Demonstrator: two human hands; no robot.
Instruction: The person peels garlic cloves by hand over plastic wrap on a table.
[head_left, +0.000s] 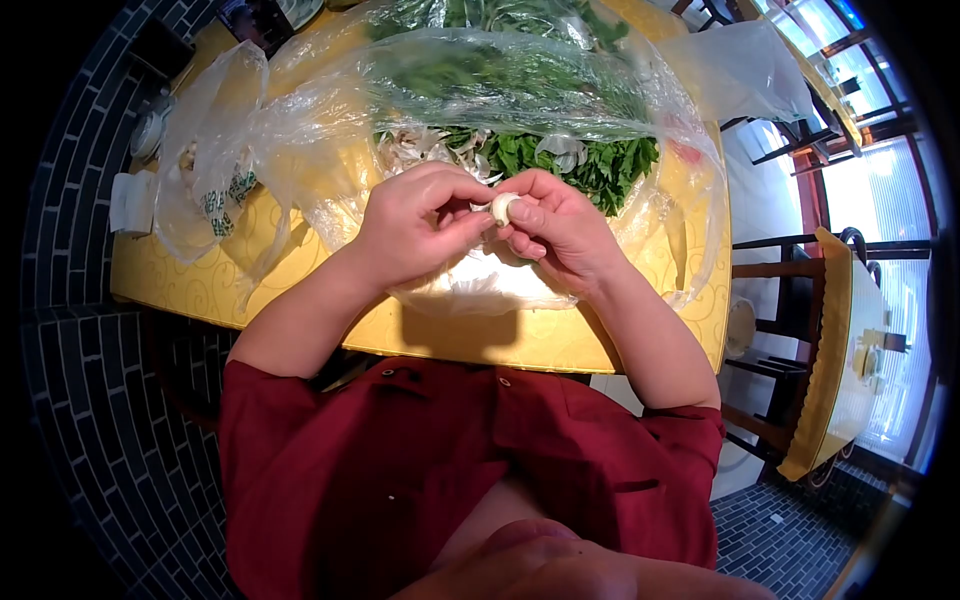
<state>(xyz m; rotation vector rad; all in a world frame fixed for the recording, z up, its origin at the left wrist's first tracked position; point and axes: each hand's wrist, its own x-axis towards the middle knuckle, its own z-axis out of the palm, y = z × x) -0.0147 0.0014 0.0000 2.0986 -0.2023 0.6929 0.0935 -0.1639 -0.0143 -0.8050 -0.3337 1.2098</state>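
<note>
While hands point(420, 215) hold garlic point(503, 210), green lettering point(226, 205), illegible

Smooth garlic clove point(504, 210), glossy crinkly clear plastic sheet point(500, 75), sheeny yellow tablecloth point(560, 345), matt maroon cloth shirt point(400, 450)

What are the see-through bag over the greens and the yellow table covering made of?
The bag looks like thin, glossy plastic film: clear, creased, full of highlights. The yellow table covering could be cloth or vinyl; its swirl pattern and slight sheen fit either.
</note>
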